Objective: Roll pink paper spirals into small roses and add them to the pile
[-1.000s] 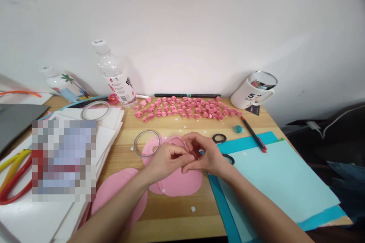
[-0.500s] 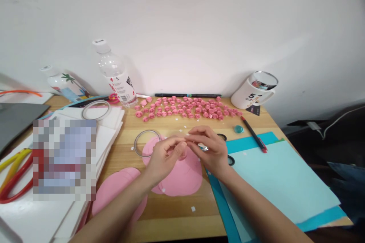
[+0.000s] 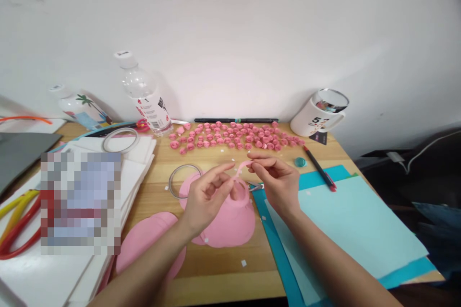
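Between my hands is a curling pink paper strip (image 3: 245, 165). My left hand (image 3: 205, 199) pinches it between thumb and fingers, with the index finger stretched out above. The right hand (image 3: 277, 184) grips the strip's upper part at its fingertips. Below the fingers a wider loop of the strip hangs over pink paper circles (image 3: 230, 228), which lie on the table. Scissors (image 3: 258, 186) lie beside my right hand, their handles hidden behind it. Along the back sit several small rolled pink paper flowers (image 3: 248, 146).
A silver tape ring (image 3: 170, 183) rests left of the circles. More pink circles (image 3: 140, 240) and stacked white paper (image 3: 139, 160) are at left. Blue sheets (image 3: 345, 230), a pen (image 3: 320, 168) and a teal cap (image 3: 300, 162) lie right. A bottle (image 3: 153, 110) and mug (image 3: 313, 117) stand behind.
My hands have moved apart, the right one shifting right. The pink strip now shows stretched between them, and its loop below is more visible.
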Available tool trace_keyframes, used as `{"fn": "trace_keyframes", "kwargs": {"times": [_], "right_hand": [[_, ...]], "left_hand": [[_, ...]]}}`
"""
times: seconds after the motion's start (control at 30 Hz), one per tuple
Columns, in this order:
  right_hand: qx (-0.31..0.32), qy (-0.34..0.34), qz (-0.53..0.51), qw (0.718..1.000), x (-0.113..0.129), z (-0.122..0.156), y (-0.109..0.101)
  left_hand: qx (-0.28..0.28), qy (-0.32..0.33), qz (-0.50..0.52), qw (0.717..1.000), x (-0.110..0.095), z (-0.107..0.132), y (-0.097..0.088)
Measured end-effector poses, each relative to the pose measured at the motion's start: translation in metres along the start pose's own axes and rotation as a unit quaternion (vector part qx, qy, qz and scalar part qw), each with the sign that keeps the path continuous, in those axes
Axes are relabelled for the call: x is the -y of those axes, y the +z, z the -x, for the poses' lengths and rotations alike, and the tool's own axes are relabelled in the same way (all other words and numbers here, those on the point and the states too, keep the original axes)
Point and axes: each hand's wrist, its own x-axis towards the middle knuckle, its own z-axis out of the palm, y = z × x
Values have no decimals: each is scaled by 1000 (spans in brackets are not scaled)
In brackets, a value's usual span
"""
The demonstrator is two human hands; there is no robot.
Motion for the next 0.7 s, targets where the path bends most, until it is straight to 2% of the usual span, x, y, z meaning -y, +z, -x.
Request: {"fn": "trace_keyframes", "kwargs": {"times": [0.13,0.3,0.5,0.7], "right_hand": [[30,64,-12,997,-1,0,0],[41,106,-21,993,-2,0,0],[54,164,-34,984,-6,-2,-2],[37,192,-49,980,-8,-3,-4]], "left_hand": [[15,-82,78,993,1,-1,1],[-16,-152,62,986,-1,-4,3],[-2,-149,24,988,-6,-7,2],[-3,-150,28,988,-5,-7,1]]}}
